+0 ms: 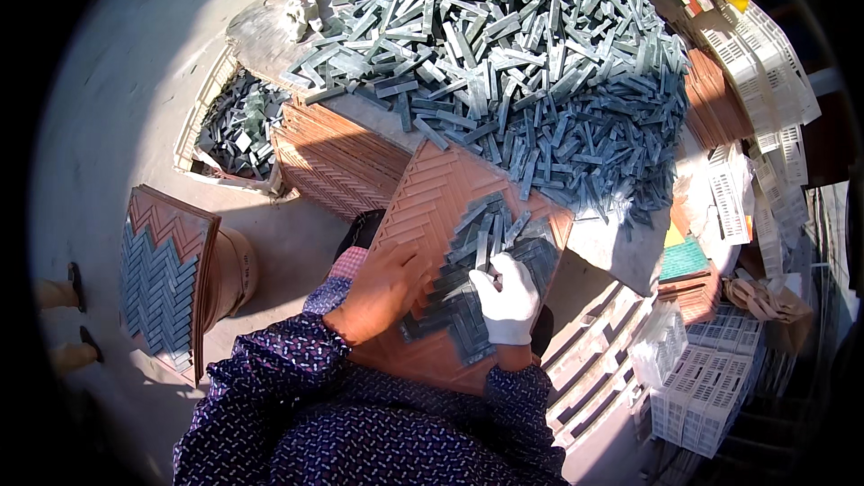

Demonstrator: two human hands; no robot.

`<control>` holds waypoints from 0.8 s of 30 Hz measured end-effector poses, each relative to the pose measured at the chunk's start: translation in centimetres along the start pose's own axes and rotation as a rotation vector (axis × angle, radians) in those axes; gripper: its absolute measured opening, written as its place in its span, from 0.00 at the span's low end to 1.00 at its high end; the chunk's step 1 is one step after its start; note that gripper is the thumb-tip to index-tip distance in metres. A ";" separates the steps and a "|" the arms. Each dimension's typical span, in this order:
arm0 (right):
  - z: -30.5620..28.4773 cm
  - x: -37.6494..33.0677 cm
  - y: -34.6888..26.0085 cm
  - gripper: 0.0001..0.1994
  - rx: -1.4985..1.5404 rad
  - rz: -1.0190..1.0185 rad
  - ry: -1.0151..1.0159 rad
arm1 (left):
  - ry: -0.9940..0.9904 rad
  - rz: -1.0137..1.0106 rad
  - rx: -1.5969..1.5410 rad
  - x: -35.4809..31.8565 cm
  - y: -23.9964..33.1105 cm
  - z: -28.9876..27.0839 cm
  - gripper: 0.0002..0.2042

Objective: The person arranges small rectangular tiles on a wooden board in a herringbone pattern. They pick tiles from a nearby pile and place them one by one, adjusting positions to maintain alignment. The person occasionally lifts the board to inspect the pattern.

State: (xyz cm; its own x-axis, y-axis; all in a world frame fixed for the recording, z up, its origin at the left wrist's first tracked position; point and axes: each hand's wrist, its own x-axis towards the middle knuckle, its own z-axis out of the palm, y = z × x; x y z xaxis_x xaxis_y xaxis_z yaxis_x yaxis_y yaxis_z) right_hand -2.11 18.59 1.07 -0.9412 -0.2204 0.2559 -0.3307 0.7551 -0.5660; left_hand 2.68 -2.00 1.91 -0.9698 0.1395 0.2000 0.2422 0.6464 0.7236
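A reddish-brown mould board (421, 193) with herringbone grooves lies across my lap. Dark grey-green stone strips (463, 310) fill some of its grooves, and several loose strips lie heaped on them. My right hand (507, 299), in a white glove, is closed, with a narrow stone strip (482, 250) pinched between thumb and fingers above the heap. Bare, my left hand (385, 290) rests over the board just left of the laid strips. Its fingers are bent and slightly apart, with nothing visible in them; their undersides are hidden.
A large pile of stone strips (531, 45) covers the table ahead. Left of it stand a crate of dark pieces (238, 126) and stacked mould boards (333, 157). A filled board (160, 283) leans on a drum (236, 270). White plastic crates (706, 387) and a slatted pallet (589, 360) are at right.
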 end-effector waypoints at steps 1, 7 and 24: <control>0.5 0.0 -0.1 0.17 -0.006 -0.005 0.003 | 0.000 -0.030 -0.035 1.1 0.2 1.0 0.13; 1.4 -0.4 1.0 0.16 0.323 0.201 -0.058 | -0.039 -0.066 -0.115 4.4 -0.6 4.0 0.14; 1.2 0.8 -3.8 0.22 0.484 0.031 -0.607 | 0.073 -0.319 -0.064 -6.2 -3.3 -2.5 0.09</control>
State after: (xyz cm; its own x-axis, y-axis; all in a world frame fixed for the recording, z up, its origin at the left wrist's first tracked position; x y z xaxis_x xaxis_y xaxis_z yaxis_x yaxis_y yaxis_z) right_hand -1.70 14.78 2.52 -0.7770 -0.6087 -0.1602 -0.1657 0.4434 -0.8809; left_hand 7.95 -6.86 -0.02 -0.9930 -0.1179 0.0019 -0.0697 0.6002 0.7968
